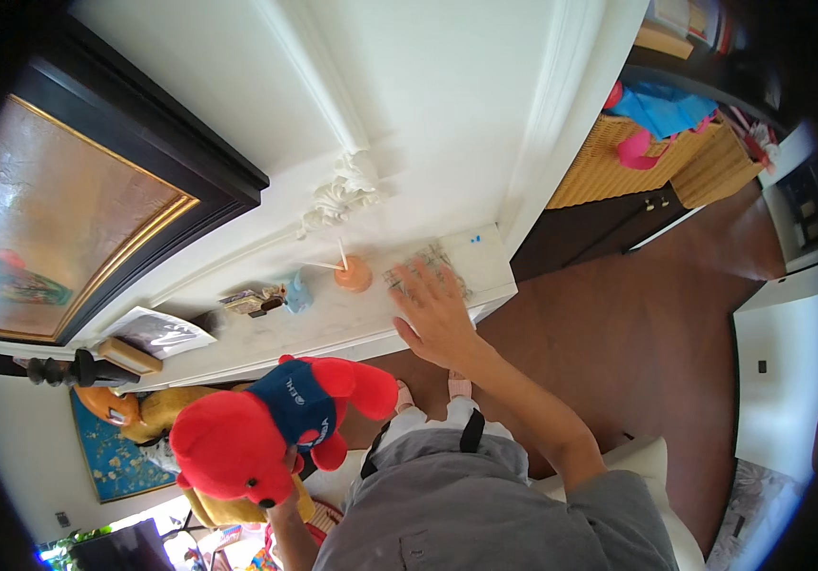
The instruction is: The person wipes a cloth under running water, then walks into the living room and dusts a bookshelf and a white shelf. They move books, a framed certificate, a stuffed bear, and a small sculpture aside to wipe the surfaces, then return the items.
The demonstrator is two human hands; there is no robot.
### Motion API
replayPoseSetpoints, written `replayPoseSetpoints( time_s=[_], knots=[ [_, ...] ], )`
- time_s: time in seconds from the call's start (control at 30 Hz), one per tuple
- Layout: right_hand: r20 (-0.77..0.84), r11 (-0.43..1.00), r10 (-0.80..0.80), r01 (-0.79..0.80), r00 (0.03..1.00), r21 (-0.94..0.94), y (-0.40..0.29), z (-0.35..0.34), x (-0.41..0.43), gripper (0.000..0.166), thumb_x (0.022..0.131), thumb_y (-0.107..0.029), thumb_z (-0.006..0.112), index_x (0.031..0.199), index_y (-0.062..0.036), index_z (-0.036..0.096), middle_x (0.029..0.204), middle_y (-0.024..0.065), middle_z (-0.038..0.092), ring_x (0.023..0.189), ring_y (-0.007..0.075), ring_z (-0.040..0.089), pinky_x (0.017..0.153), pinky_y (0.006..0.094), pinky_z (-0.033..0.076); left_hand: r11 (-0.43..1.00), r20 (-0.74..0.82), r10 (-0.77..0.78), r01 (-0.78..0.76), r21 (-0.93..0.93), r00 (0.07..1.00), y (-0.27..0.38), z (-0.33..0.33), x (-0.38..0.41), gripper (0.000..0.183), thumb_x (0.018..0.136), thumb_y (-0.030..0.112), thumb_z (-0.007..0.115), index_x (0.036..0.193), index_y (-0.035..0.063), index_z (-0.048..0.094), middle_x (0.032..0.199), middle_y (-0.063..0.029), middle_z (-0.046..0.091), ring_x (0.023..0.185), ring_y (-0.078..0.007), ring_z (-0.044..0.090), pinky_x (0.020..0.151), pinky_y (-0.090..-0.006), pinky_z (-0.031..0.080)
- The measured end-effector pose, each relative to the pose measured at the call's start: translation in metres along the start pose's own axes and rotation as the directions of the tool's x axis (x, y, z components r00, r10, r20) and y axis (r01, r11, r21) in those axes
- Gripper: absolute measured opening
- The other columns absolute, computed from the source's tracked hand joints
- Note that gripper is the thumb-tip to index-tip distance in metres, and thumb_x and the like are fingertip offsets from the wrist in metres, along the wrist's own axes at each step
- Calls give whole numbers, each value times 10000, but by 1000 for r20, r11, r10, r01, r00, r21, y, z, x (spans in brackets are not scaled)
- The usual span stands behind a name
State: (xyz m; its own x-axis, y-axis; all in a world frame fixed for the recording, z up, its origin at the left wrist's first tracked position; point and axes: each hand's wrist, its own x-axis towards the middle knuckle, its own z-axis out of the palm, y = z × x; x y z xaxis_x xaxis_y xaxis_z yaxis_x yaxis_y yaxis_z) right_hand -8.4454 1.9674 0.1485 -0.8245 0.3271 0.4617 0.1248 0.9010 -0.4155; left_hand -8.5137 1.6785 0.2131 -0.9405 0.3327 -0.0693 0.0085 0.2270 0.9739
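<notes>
My left hand (287,492) grips a red plush teddy bear (223,442) in a dark blue shirt with white writing. The bear lies tilted on its side in the air, in front of the white mantel shelf (409,321). Over the shelf's right end, my right hand (430,303) is spread palm down, its fingers apart and blurred. Beneath those fingers is a crumpled patterned cloth (460,275); whether they press on it is hard to tell. Just left of the cloth stands an orange reed diffuser (353,275) with white sticks.
Along the shelf are a small blue figurine (298,294), a photo print (159,332) and tiny blue bits (476,238). A large dark-framed picture (95,207) is above. Wicker baskets (608,160) sit on a dark cabinet (594,225) at right, beyond the brown floor (580,342).
</notes>
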Motion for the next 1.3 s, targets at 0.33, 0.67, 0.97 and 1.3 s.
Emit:
replayPoseSetpoints(
  time_s=[0.33,0.67,0.97,1.3],
  knots=[
    [122,987,-94,109,988,-122,66,13,2,562,920,-275,624,1425,-74,481,1487,77,475,1414,263,388,1193,482,240,997,48,-77,77,-4,996,-1,-3,-6,397,806,40,766,1172,53,610,1063,-49,648,905,-190,608,750,-325,481],
    [-117,981,-31,53,993,188,62,-6,-18,484,718,-19,671,1196,-27,592,1260,141,608,1168,328,572,1008,449,457,995,183,-95,89,42,978,0,13,-3,385,832,18,747,1188,69,610,1068,-28,634,924,-171,594,753,-314,472],
    [-359,894,418,-448,834,1,100,-40,-5,239,752,-207,800,926,-65,721,898,82,626,867,272,594,741,418,413,997,154,-77,73,33,985,12,28,-6,354,848,25,741,1176,72,618,1051,-21,640,892,-153,597,727,-302,469],
    [-375,869,402,-477,836,-131,106,-1,12,182,736,-196,808,845,-81,719,828,43,571,847,250,576,736,411,384,991,76,-121,125,-39,990,5,15,-12,350,848,33,741,1175,65,620,1036,-28,650,861,-155,608,713,-303,474]
  ],
)
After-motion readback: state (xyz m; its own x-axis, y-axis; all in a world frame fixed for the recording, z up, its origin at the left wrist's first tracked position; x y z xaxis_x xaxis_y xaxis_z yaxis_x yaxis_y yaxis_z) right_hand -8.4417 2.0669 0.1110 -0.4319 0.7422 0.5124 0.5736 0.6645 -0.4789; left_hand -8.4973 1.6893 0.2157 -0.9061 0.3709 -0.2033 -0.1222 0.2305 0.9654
